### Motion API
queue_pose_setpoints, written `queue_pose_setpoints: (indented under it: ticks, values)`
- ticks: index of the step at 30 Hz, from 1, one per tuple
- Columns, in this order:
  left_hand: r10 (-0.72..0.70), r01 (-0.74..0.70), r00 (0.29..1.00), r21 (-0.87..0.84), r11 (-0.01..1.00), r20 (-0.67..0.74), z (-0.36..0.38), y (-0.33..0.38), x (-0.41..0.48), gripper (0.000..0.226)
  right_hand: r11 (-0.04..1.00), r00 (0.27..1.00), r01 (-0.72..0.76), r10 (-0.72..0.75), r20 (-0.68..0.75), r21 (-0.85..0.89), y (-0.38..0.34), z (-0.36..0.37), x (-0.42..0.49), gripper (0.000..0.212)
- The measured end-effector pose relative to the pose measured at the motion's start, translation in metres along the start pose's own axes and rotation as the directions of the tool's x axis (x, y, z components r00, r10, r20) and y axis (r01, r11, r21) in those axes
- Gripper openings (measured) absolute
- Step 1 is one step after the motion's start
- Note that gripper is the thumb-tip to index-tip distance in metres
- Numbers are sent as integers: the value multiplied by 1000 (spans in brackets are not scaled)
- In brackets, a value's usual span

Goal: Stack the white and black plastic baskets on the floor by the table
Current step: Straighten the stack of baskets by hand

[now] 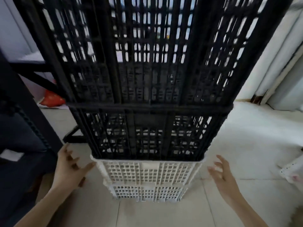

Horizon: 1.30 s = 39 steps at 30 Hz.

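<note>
A tall stack of slatted plastic baskets rises from the tiled floor straight in front of me. Two white baskets form the base: the lower white basket (148, 193) and the upper white basket (147, 172). On them sits a black basket (147, 135), and a taller black basket (147, 51) tops it, filling the upper view. My left hand (70, 169) is open at the left rim of the upper white basket, fingertips close to it. My right hand (221, 174) is open a little off the right side, touching nothing.
A dark table frame (32, 102) with a diagonal brace stands at the left, close to the stack. Something red (52, 99) lies on the floor under it. White panels (275, 66) lean at the right. Pale floor tiles (164, 213) lie in front of the stack.
</note>
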<state>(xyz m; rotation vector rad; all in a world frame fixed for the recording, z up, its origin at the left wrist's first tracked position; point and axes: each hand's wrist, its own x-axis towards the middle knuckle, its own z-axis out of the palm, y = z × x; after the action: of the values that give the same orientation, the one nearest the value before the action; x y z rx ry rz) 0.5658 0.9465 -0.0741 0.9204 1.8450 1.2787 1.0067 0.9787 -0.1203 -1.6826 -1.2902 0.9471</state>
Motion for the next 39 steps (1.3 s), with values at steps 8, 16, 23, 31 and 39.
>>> queue_pose_setpoints:
  ticks: [8, 16, 23, 31, 39]
  values:
    - [83, -84, 992, 11, 996, 90, -39, 185, -23, 149, 982, 988, 123, -135, 76, 144, -197, -61, -11, 87]
    - [-61, 46, 998, 372, 927, 28, -16, 218, 3, 124, 995, 1000, 24, -24, 3, 97, -234, -52, 17, 90]
    - [-116, 120, 993, 399, 909, -34, -11, 203, 35, 128, 991, 995, -76, 83, -62, 113, -213, -33, 34, 91]
    - [-155, 152, 987, 451, 880, -31, -12, 201, 52, 131, 964, 994, -91, 105, -42, 249, -213, -34, 43, 81]
    - [-63, 53, 998, 383, 922, 14, -5, 191, 111, 144, 907, 989, -144, 147, 23, 396, -236, -27, 73, 100]
